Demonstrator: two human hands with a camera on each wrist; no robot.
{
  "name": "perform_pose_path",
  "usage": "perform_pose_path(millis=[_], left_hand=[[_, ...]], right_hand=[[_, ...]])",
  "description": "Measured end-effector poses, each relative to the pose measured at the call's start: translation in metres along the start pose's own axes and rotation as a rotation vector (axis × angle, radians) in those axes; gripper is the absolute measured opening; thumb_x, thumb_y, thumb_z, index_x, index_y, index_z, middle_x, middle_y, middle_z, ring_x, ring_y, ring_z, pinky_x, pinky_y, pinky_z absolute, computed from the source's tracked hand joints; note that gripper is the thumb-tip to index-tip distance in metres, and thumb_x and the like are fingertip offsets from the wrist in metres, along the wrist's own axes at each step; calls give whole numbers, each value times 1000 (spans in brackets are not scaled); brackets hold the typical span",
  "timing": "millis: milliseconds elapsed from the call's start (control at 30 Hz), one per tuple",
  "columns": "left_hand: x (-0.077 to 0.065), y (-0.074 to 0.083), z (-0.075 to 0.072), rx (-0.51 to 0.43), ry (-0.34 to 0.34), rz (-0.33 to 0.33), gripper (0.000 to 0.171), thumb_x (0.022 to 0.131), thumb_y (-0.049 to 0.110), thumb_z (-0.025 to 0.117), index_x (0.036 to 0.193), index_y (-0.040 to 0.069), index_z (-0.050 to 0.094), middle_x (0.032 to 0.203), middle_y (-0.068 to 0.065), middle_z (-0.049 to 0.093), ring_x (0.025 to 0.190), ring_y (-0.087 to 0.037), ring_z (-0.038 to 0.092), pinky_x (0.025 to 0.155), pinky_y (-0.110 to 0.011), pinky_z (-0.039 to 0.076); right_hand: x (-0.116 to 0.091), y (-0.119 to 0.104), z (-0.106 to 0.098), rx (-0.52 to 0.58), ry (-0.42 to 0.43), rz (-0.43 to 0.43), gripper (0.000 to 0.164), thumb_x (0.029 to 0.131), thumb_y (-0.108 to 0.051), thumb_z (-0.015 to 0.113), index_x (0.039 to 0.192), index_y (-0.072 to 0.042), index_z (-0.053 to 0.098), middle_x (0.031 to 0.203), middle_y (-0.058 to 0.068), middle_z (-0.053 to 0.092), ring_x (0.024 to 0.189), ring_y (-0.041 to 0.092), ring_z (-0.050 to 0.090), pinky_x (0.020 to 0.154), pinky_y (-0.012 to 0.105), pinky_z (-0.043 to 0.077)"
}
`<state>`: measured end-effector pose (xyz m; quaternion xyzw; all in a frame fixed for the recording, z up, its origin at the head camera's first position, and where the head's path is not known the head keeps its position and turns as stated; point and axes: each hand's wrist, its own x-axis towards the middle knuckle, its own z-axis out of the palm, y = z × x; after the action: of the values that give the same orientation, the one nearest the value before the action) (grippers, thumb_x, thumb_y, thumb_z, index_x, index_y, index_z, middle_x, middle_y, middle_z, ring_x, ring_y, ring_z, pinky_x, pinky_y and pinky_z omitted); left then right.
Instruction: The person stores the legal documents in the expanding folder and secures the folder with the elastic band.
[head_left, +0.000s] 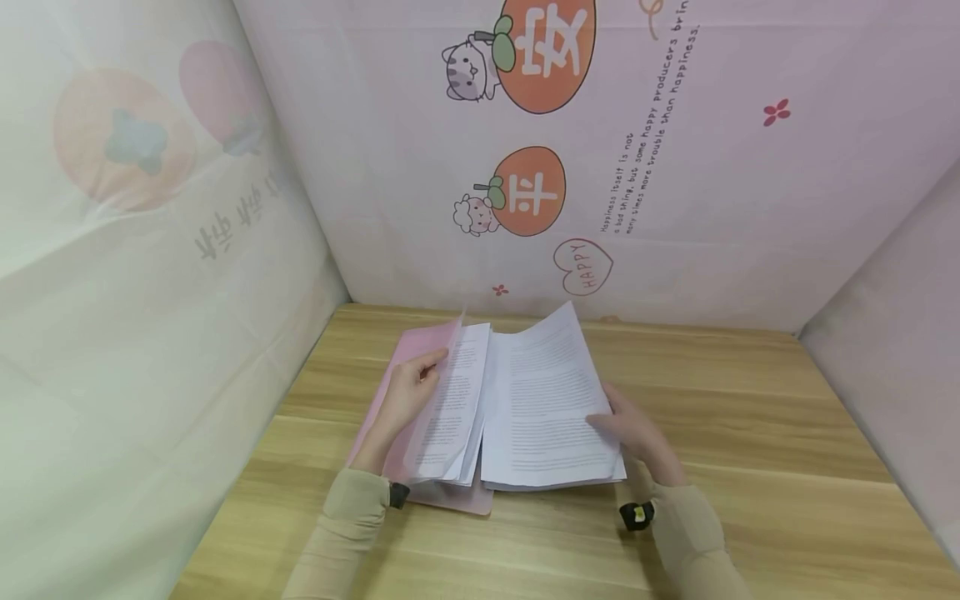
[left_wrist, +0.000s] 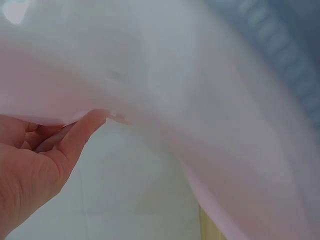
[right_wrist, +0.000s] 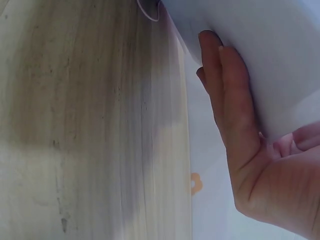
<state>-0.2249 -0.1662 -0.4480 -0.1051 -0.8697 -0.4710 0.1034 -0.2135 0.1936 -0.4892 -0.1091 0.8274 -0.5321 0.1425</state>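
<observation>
A pink folder [head_left: 424, 340] lies spread on the table with printed pages [head_left: 459, 400] in its left part. My left hand [head_left: 405, 392] pinches the edge of a translucent pink sheet [left_wrist: 210, 135] of the folder, which stands raised and bowed beside those pages. My right hand [head_left: 637, 429] grips a stack of printed papers [head_left: 558, 408] by its right edge, thumb on top and fingers beneath. The stack is tilted, its upper right corner lifted. In the right wrist view, fingers [right_wrist: 235, 100] lie straight along the underside of the papers.
The wooden table [head_left: 750, 467] meets a printed cloth back wall [head_left: 675, 283] just behind the folder. Pale cloth side walls stand at the left [head_left: 150, 333] and right [head_left: 892, 308]. A dark band [head_left: 637, 516] sits at my right wrist.
</observation>
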Motion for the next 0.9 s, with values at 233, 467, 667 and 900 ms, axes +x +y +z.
perform_pose_path(millis=[233, 467, 667, 900], left_hand=[[0, 1, 0, -1, -3, -3, 41, 91, -3, 49, 128, -1, 64, 133, -16, 64, 84, -20, 57, 73, -20, 44], [-1, 2, 1, -6, -3, 3, 40, 91, -4, 49, 127, -1, 65, 132, -17, 65, 98, -23, 61, 80, -27, 48], [-1, 2, 0, -9, -6, -11, 40, 92, -3, 48, 128, 0, 65, 133, -16, 65, 78, -18, 54, 72, -20, 44], [0, 2, 1, -9, -1, 2, 39, 92, -3, 48, 127, -1, 65, 132, -16, 65, 90, -21, 60, 75, -24, 45]], right_hand=[[4, 2, 4, 86, -23, -52, 61, 94, -5, 56, 148, 8, 32, 129, 37, 56, 93, 30, 69, 79, 33, 57], [5, 1, 6, 142, -57, -35, 65, 88, 1, 64, 145, 9, 34, 126, 38, 57, 93, 33, 70, 76, 40, 60], [1, -3, 3, 123, -27, -7, 64, 90, 1, 60, 147, 7, 32, 125, 38, 57, 93, 35, 69, 75, 38, 59], [2, -4, 6, 192, -53, -54, 60, 91, 1, 59, 145, 10, 34, 126, 40, 56, 93, 38, 70, 75, 40, 60]])
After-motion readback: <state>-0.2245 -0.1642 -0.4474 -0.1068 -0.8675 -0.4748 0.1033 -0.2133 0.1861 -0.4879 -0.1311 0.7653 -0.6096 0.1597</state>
